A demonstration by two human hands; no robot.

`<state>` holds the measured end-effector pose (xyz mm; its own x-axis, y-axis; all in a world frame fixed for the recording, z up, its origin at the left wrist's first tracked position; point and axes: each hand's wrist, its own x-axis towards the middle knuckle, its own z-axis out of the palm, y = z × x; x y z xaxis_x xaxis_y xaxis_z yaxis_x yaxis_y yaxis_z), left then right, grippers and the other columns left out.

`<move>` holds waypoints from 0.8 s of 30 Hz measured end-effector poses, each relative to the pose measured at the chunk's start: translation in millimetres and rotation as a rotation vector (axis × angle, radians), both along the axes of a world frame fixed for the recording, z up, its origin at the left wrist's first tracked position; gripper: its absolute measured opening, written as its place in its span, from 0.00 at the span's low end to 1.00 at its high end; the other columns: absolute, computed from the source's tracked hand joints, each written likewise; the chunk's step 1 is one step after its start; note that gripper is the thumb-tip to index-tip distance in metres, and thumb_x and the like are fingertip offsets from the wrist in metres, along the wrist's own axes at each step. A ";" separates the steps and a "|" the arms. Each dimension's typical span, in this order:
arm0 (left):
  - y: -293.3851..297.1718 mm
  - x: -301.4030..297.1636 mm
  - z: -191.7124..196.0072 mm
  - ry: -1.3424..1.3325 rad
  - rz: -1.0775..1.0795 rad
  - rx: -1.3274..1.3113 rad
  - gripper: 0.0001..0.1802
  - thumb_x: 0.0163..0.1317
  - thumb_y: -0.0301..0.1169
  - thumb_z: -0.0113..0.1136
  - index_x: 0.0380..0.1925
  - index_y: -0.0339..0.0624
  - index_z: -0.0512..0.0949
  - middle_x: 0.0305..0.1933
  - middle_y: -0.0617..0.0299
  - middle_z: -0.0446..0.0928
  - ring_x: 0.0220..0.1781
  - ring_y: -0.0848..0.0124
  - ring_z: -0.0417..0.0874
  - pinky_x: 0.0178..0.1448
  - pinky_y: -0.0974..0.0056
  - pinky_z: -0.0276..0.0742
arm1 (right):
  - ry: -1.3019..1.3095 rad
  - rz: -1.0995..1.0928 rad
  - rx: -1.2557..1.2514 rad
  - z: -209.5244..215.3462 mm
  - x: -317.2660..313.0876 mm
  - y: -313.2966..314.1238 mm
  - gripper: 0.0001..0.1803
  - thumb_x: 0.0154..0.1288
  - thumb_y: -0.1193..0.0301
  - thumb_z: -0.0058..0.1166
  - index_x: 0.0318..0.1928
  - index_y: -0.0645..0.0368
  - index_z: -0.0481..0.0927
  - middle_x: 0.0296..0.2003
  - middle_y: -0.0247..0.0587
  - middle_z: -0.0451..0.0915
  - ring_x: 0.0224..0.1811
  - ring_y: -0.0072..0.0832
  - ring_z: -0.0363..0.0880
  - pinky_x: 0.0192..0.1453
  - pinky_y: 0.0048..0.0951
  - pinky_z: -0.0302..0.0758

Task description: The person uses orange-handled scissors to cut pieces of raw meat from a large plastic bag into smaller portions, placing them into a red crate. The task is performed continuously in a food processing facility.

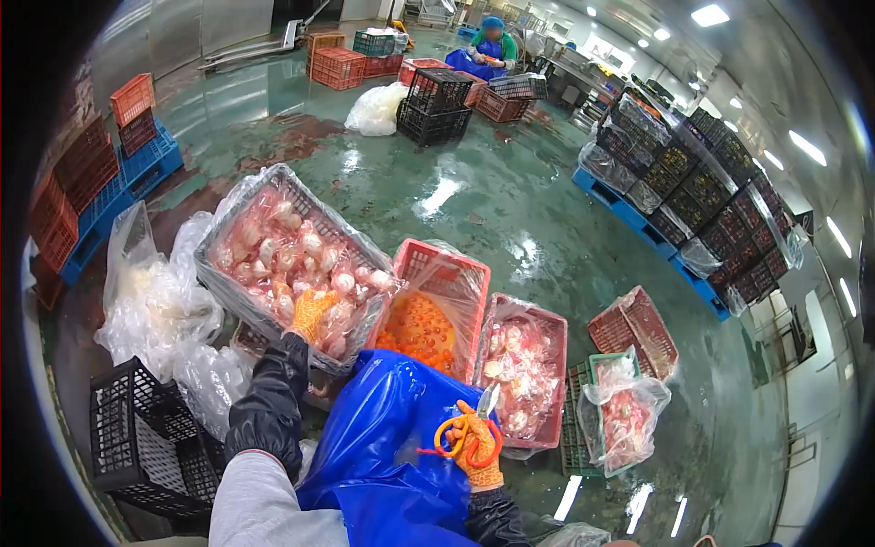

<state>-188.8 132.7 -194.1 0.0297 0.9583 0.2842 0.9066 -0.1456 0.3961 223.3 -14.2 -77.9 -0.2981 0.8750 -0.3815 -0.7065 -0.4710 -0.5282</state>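
While your left hand [310, 312] reaches into the lined grey crate [239, 205] of pale pink pieces, fingers curled down among them though I cannot tell if anything is gripped, your right hand [478, 448] is closed through the orange handles of the scissors [467, 428] over your blue apron [383, 438]. Judging by the fill, you are partway: the grey crate is heaped full, the tilted red crate [448, 270] holds a modest pile of orange pieces, and the red crate beside it [547, 321] is about half filled with pale ones. Around you the green floor [492, 210] is wet and shiny, with stacked black and red crates, blue pallets and another worker far off
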 end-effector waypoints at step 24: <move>-123.1 205.9 160.2 -1.524 -0.483 -0.526 0.16 0.62 0.37 0.53 0.45 0.37 0.72 0.40 0.63 0.75 0.42 0.76 0.75 0.47 0.70 0.72 | -0.810 -0.145 0.580 75.5 -34.7 36.2 0.18 0.60 0.75 0.53 0.51 0.56 0.71 0.25 0.22 0.69 0.21 0.10 0.63 0.21 0.13 0.61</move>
<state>17.2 9.6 -33.8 0.3476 0.9376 0.0033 -0.4078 0.1480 0.9010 188.7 22.0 -2.4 -0.0138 0.9972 0.0741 -0.0633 0.0731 -0.9953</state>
